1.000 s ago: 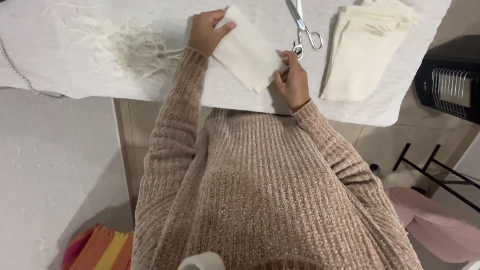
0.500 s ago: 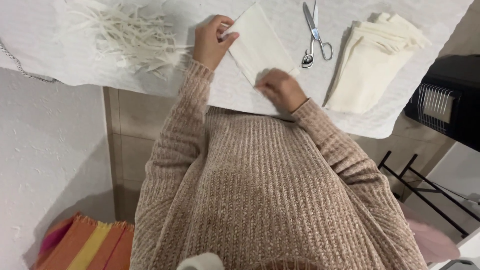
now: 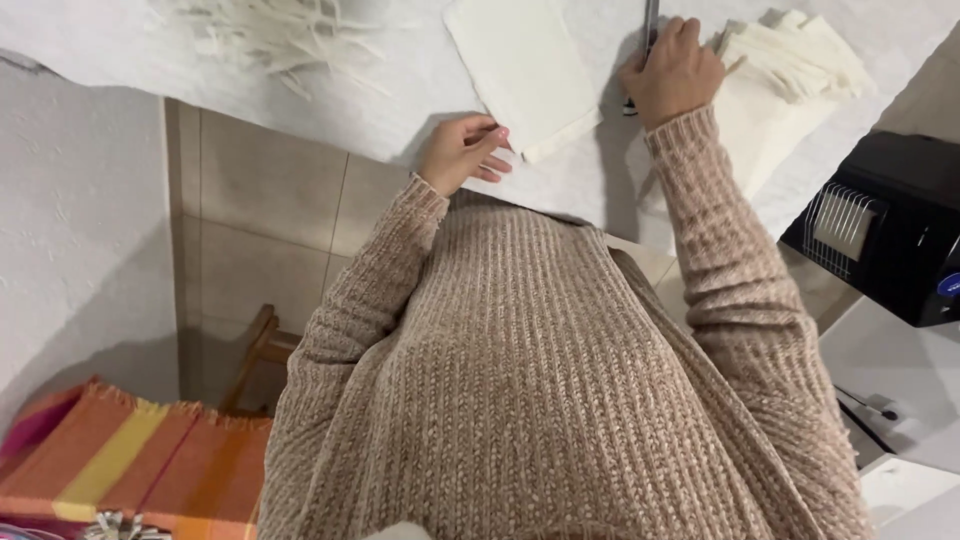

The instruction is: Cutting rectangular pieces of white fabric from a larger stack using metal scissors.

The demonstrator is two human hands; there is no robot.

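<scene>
The right hand [image 3: 678,72] is curled shut around the scissors [image 3: 650,20], of which only a strip of metal shows above the fingers, at the far side of the desk [image 3: 400,95]. The left hand [image 3: 462,152] lies loosely open, fingertips touching the near corner of the cream fabric piece [image 3: 522,68], which lies flat between the two hands. With so light a hold, the piece could well slide or swing on the smooth white covering once the blades bite, giving a crooked edge. The left fingers sit close to that corner, so a cut started there might nick them. Just beyond the right hand, the stack of folded cream cloths [image 3: 790,75] overhangs the desk edge; a nudge from the wrist or sleeve may tip it off. Well away past the left hand, the heap of thin trimmed strips [image 3: 270,30] could scatter if the covering is tugged.
</scene>
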